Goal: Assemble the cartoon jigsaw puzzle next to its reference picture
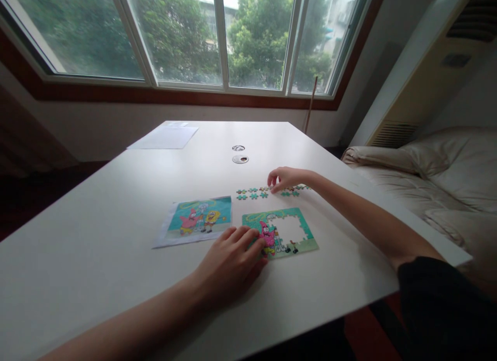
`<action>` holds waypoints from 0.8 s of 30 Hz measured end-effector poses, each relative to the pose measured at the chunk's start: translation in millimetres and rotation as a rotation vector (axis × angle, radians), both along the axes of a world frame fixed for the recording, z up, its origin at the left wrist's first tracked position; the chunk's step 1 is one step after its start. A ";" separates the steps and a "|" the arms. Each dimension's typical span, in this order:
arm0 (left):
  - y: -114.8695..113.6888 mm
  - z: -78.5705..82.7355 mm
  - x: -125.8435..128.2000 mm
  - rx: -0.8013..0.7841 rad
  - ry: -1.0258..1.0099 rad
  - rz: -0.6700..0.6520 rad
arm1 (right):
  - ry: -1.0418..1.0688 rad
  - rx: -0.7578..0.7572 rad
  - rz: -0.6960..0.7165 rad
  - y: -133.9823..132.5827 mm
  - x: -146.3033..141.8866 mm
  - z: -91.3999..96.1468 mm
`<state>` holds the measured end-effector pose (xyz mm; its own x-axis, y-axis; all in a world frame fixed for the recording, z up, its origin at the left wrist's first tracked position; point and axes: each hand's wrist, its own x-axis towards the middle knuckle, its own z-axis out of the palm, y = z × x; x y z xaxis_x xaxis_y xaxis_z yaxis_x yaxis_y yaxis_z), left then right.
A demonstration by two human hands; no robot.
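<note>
A partly filled cartoon jigsaw [281, 231] lies on the white table [116, 205], with a white gap in its middle. My left hand [229, 262] rests flat on the table at the jigsaw's left edge, fingers stretched onto it. My right hand [285, 178] reaches farther back to a row of loose teal puzzle pieces [252, 193], fingers curled down and pinching at the pieces; what it holds is hidden. A printed reference picture [196, 219] of the same cartoon lies left of the jigsaw.
A sheet of paper [165, 135] lies at the table's far left. Two round cable grommets [239, 155] sit in the table's middle back. A cushioned sofa [435, 179] stands right of the table, under an air conditioner unit [427, 66]. Windows span the back wall.
</note>
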<state>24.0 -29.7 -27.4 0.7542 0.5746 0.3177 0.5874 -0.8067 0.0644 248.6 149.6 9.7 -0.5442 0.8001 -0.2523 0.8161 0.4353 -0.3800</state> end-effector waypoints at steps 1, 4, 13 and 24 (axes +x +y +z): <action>-0.1 -0.2 0.0 0.000 -0.002 0.001 | -0.017 -0.032 -0.002 1.7 -2.1 0.9; -0.6 -0.2 0.0 -0.014 0.003 0.001 | -0.034 -0.099 -0.001 5.7 -5.2 2.1; 0.8 -0.8 0.0 0.005 -0.007 0.008 | -0.005 -0.079 0.004 3.6 -4.8 1.7; 0.3 -1.7 1.4 0.032 -0.016 0.093 | 0.478 -0.140 -0.016 -45.1 21.4 2.5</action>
<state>25.4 -29.4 -29.1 0.6923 0.6318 0.3486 0.6593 -0.7502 0.0500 270.0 104.5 12.3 -0.6133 0.7854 -0.0830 0.5421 0.3422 -0.7675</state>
